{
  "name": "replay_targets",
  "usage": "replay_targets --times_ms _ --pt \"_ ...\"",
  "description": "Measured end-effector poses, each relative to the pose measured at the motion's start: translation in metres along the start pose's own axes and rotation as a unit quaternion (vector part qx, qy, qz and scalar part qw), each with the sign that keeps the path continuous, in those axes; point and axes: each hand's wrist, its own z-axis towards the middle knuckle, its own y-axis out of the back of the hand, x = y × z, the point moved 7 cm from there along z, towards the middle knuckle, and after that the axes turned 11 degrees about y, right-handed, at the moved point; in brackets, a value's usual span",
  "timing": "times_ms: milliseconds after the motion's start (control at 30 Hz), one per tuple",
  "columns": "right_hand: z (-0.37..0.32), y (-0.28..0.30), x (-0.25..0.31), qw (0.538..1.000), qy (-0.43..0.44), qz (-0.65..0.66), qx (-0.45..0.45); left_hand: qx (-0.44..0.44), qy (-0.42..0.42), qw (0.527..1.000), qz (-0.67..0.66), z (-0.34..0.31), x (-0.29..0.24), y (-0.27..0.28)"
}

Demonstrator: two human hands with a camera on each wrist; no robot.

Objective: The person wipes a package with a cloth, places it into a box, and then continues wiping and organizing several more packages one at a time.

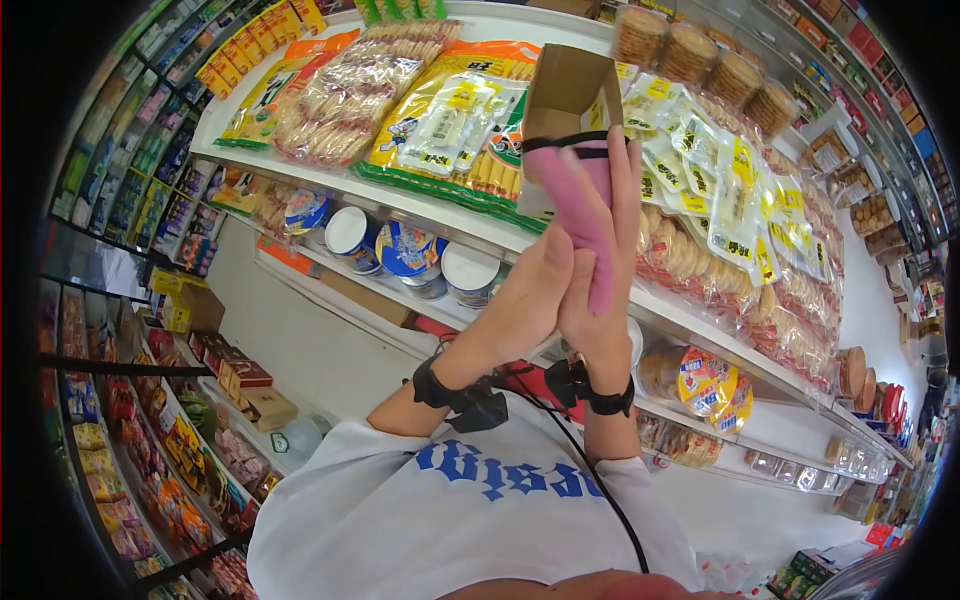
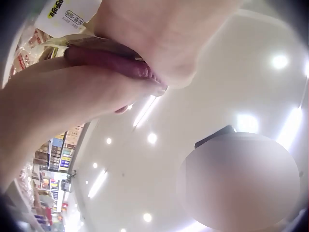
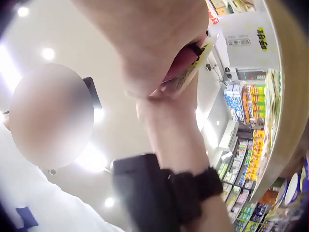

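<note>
A long pink item (image 1: 585, 215) with black bands stands between the two hands in the head view; what it is I cannot tell. My left hand (image 1: 520, 300) holds its lower part from the left, thumb upward. On the other side my right hand (image 1: 612, 250) pinches it, its long fingers extended upward. The hands touch at the thumbs. Both wrist views show the pink item (image 2: 108, 63) between the hands, and a yellow-printed wrapper (image 3: 186, 77) lies beside it in the right one. Behind the fingertips is an open cardboard box (image 1: 572, 85).
White packets with yellow labels (image 1: 735, 190) lie right of the box on the white shelf (image 1: 490, 225). Bagged snacks (image 1: 350, 95) lie to its left. Tubs (image 1: 410, 255) stand on the tier below, and round jars (image 1: 690, 55) line the back. More stocked shelves (image 1: 170, 430) flank the left.
</note>
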Motion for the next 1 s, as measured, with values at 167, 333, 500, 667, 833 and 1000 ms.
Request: replay_targets --times_ms 167,333,500,667,833,1000 --pt "0.006 0.009 -0.004 1.000 -0.003 -0.004 0.008 -0.026 -0.003 1.000 0.005 -0.001 0.002 0.002" --pt "-0.047 0.010 -0.029 0.935 -0.308 0.160 -0.075 -0.132 -0.145 0.975 0.108 -0.004 -0.016 0.017" --pt "-0.057 -0.003 -0.018 0.912 -0.261 0.316 -0.021 -0.233 -0.189 0.941 0.154 -0.013 -0.044 0.045" --pt "-0.060 -0.015 -0.013 0.949 -0.233 0.214 0.011 -0.197 -0.129 0.953 0.189 0.005 -0.039 0.047" --pt "-0.064 0.013 -0.021 0.910 -0.308 0.173 -0.217 -0.240 -0.217 0.901 0.289 0.001 -0.040 0.033" --pt "-0.029 0.000 0.018 0.996 -0.084 0.004 0.015 -0.028 -0.063 0.997 -0.027 -0.009 -0.010 0.008"
